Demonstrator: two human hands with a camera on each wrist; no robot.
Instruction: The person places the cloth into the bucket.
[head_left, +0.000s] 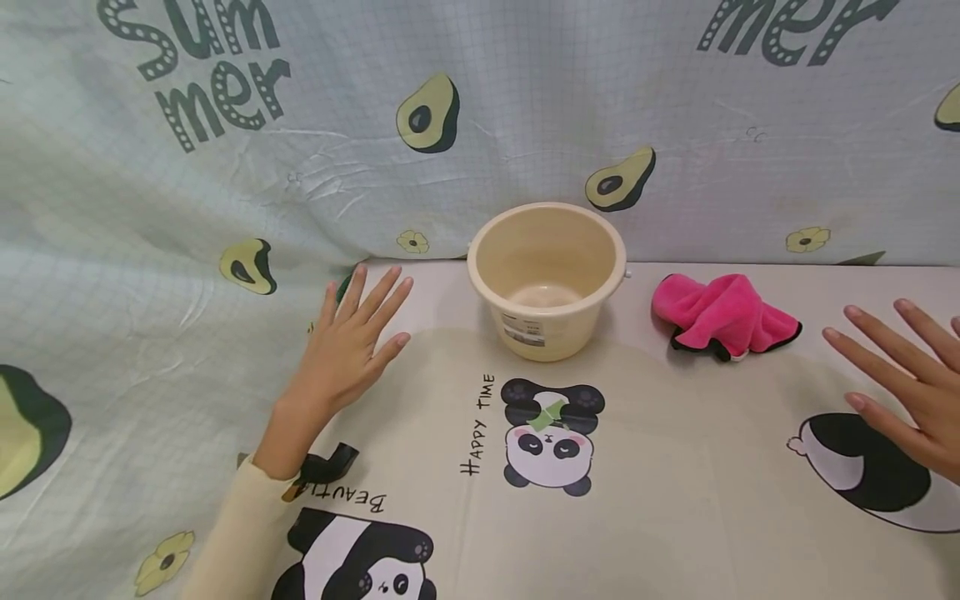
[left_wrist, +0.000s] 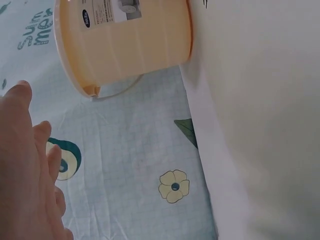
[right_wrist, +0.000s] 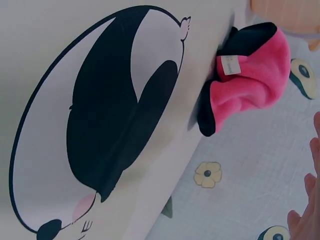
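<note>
A cream plastic bucket (head_left: 545, 250) stands upright near the back of the table, a printed label on its front and its inside bare. To its right lies a crumpled pink cloth (head_left: 723, 312) with black edging; a small white tag (right_wrist: 231, 65) shows in the right wrist view. My left hand (head_left: 352, 342), fingers spread and palm down, hovers left of the bucket and holds nothing. On the far right, my right hand (head_left: 911, 383) is spread too, partly cut off by the frame, nearest to the cloth and holding nothing.
The table cover (head_left: 637, 467) bears panda prints and lettering. Behind and to the left hangs a pale sheet (head_left: 337, 167) printed with avocados and flowers, meeting the table's back edge. The bucket's thin handle (left_wrist: 120, 93) hangs at its rear.
</note>
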